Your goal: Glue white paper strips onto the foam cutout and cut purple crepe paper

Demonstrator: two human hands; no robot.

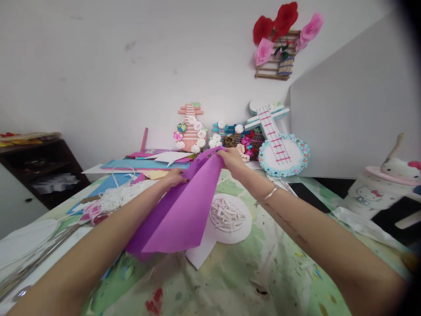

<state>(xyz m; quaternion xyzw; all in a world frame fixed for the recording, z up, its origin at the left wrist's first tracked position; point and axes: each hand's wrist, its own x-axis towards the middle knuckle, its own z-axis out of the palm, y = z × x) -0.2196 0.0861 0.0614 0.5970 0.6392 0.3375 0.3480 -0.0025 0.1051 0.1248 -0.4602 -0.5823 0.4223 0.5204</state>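
Observation:
A large purple paper sheet hangs folded over between my hands, above the table. My left hand grips its left side, fingers closed on the paper. Up at the top corner, my right hand pinches the sheet near its edge. Partly behind the purple paper lies a white cut-out shape with a round part and a pointed part. A heap of thin pale paper strips sits on the round part. The sheet's underside and part of the white cut-out are hidden.
Colored sheets and white cord lie at the left. Flower-decorated crafts and a blue-and-white banjo-shaped craft stand at the back. A Hello Kitty cup is at the right on the stained green tablecloth.

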